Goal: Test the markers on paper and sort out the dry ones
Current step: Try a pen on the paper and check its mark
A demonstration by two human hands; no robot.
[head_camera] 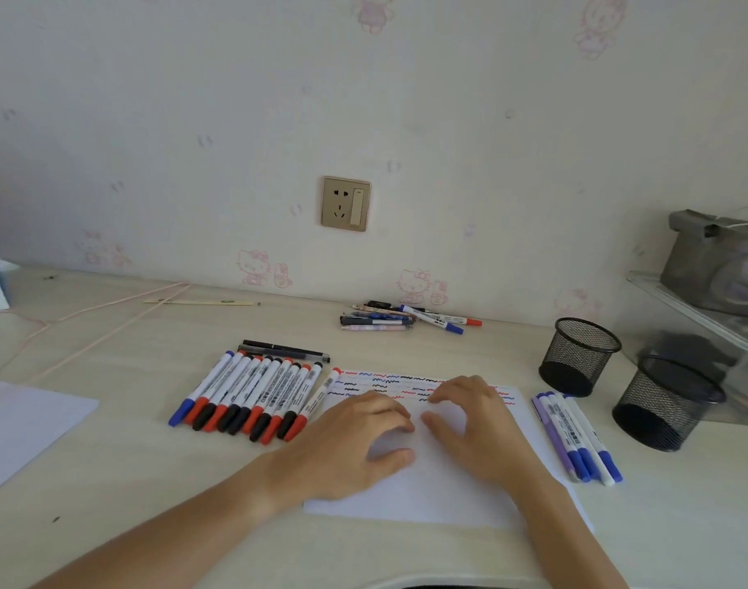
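Several rows of red, blue and black squiggles already fill the top strip of the paper [427, 491] in the head view, so testing looks well advanced, perhaps finished. At 9 o'clock of the sheet a row of capped markers [249, 393] lies side by side, its rightmost one touching the paper's left edge. At 3 o'clock a smaller group of blue and purple markers [576, 435] lies just beside the right edge. At 12 o'clock, near the wall, sits a loose pile of pens [402, 318]. Which group holds the dry ones cannot be told.

Neither hand holds a marker. The left hand [347, 444] and the right hand [478, 423] rest on the paper with fingers loosely bent, gripping nothing.

Two mesh cups [578, 354] stand empty at 2 o'clock, perhaps for the sorted markers. Bare desk [121, 482] lies at 7 o'clock; the sheet's near edge lies close to the desk's front edge.
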